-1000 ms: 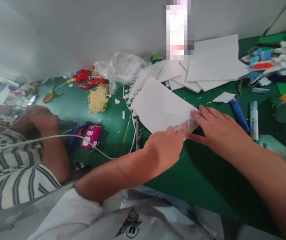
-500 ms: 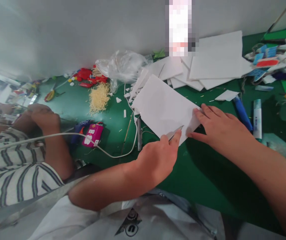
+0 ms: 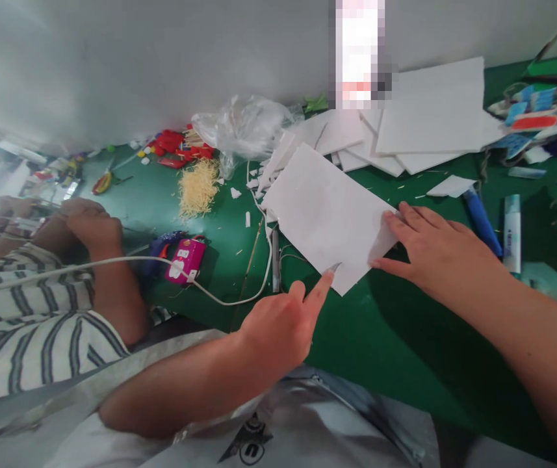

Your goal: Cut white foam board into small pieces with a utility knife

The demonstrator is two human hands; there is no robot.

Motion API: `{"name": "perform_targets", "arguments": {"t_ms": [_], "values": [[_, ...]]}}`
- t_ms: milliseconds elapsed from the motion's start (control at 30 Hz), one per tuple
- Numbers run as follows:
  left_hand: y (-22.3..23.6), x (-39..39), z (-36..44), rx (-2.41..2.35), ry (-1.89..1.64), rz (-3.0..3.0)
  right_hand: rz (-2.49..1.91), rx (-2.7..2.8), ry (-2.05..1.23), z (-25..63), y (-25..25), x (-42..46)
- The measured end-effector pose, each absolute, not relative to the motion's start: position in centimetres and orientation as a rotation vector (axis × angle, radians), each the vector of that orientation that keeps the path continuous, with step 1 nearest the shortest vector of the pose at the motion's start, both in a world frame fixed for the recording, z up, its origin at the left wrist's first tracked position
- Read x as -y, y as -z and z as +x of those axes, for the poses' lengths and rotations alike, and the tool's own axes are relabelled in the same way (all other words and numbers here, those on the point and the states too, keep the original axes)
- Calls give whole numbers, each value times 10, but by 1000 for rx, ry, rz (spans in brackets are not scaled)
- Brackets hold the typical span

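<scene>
A white foam board (image 3: 327,201) lies at a slant on the green table. My left hand (image 3: 281,322) is closed around a craft knife (image 3: 337,266), its forefinger stretched along the tool. Only the slim metal blade shows, over the board's near corner; the handle is hidden in my fingers. On the board's right corner my right hand (image 3: 434,244) lies with fingers spread, thumb at the near edge.
White boards (image 3: 434,110) are piled behind, beside a clear plastic bag (image 3: 249,127). A white cable (image 3: 224,303) loops past a pink box (image 3: 185,261). A glue stick (image 3: 513,234) lies at right. On the left sits another person in a striped shirt (image 3: 54,344).
My left hand has drawn the blade toward me and to the left, nearer the board's near edge. My right hand stays on the board's corner. The view has shifted slightly.
</scene>
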State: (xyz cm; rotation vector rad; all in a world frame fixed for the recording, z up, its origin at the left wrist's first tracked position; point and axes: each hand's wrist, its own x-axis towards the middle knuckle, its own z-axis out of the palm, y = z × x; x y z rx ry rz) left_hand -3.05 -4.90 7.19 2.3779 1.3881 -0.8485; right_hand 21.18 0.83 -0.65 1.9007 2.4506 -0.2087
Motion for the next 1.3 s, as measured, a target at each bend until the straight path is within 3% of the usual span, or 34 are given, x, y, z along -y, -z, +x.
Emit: {"name": "perform_targets", "arguments": {"t_ms": [167, 367, 500, 633, 800, 967, 1167, 1300], "values": [[-69, 67, -55, -1365, 671, 2454, 1917, -2415, 224, 212, 7, -9], [-65, 78, -64, -1422, 882, 2456, 1987, -2442, 246, 209, 7, -7], [-57, 80, -69, -1428, 845, 2506, 2082, -2453, 295, 207, 5, -9], [-40, 87, -81, -1456, 628, 2606, 2172, -2527, 378, 210, 6, -16], [-18, 91, -96, -1361, 25, 2863, 2390, -2549, 577, 213, 8, -21], [-11, 89, -97, -1315, -204, 2853, 2788, -2380, 1045, 205, -2, -18], [-8, 88, -99, -1248, -307, 2795, 3298, -1885, 2173, 197, -25, -22], [-17, 81, -101, -1277, -423, 2448, 3342, -1474, 2741, 194, -36, -27]]}}
